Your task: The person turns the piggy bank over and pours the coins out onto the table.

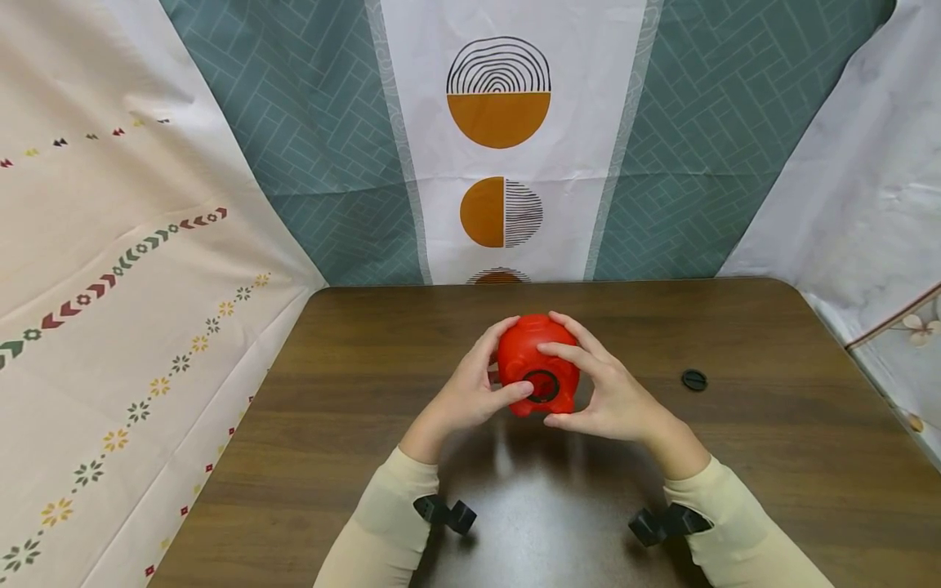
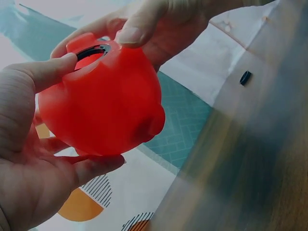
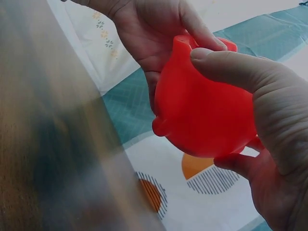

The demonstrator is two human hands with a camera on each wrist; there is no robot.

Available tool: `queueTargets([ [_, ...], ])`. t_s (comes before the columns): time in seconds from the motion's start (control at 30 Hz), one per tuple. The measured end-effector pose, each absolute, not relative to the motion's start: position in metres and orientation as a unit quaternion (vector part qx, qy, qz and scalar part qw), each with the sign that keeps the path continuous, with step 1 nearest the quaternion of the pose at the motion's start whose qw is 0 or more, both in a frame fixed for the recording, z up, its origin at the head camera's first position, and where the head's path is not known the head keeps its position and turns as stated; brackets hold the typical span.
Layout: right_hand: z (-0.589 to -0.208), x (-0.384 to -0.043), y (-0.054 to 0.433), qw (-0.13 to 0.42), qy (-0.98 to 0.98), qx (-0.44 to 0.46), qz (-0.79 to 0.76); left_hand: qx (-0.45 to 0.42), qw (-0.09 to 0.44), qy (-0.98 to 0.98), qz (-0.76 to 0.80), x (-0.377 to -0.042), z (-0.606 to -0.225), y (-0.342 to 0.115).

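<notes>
A glossy red piggy bank (image 1: 525, 351) is held up between both hands, its underside with stubby feet tilted toward the head camera. A black-rimmed round hole (image 1: 541, 386) shows in that underside. My left hand (image 1: 466, 392) grips the bank from the left, its thumb at the rim of the hole. From the other side my right hand (image 1: 613, 396) grips it with spread, curved fingers, the thumb near a foot. In the left wrist view the bank's smooth red side (image 2: 115, 106) faces the camera. A small black slotted plug (image 1: 694, 380) lies apart on the table, to the right.
The brown wood-grain table (image 1: 353, 457) has a glossy reflection near its front. A teal and white patterned cloth (image 1: 331, 147) hangs behind the far edge. Pale cloths flank both sides. Each sleeve carries a small black wrist mount (image 1: 444, 513).
</notes>
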State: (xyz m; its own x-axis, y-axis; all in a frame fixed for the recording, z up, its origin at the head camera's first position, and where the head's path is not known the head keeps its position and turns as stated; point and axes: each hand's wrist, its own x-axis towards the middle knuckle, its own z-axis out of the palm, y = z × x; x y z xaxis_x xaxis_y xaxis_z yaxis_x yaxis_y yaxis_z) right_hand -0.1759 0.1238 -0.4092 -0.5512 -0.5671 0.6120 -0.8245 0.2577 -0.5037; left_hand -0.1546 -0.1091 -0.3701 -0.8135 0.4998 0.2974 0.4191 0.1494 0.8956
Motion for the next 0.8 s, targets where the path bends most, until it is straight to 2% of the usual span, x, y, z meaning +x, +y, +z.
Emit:
queueTargets([
  [0.4, -0.373, -0.154, 0.119, 0.131, -0.746, 0.404, 0.513, 0.311, -0.029, 0.752, 0.580, -0.155, -0.374, -0.106],
  [0.8, -0.371, -0.157, 0.124, 0.122, -0.774, 0.359, 0.507, 0.359, -0.087, 0.739, 0.564, -0.155, -0.378, -0.099],
])
